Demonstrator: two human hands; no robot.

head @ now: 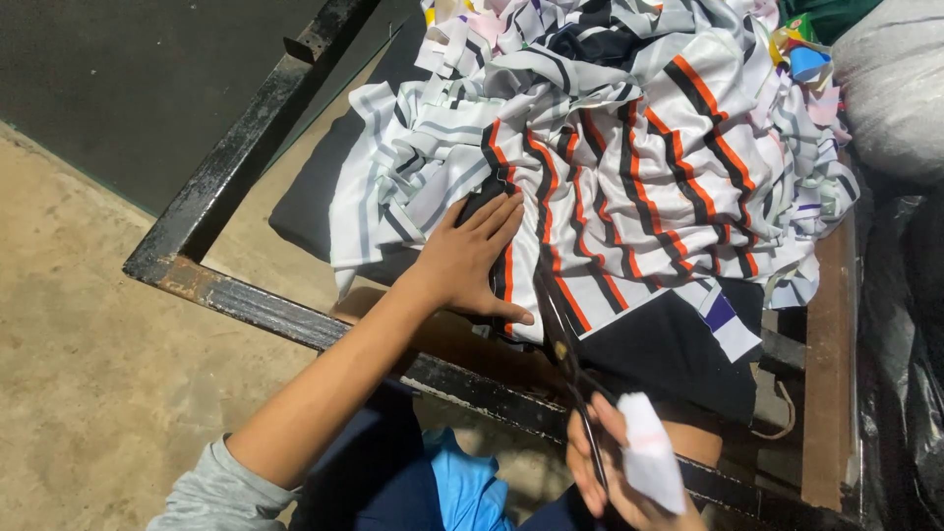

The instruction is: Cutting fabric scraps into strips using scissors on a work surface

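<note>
My left hand [472, 261] lies flat, fingers apart, pressing on a white fabric piece with black and orange stripes [629, 187] near its lower edge. My right hand [629, 462] grips dark scissors [565, 349]; the blades point up along the fabric's cut edge, just right of the left thumb. A white cloth wrap covers part of the right hand's fingers. The striped fabric lies bunched on a dark pad [315, 187] inside a black metal frame [246, 147].
Several loose fabric scraps [796, 59] in mixed colours pile at the back. A grey sack [895, 79] and black plastic [910, 324] sit at right. Bare concrete floor [88, 324] spreads at left. A wooden board [831, 374] runs along the frame's right side.
</note>
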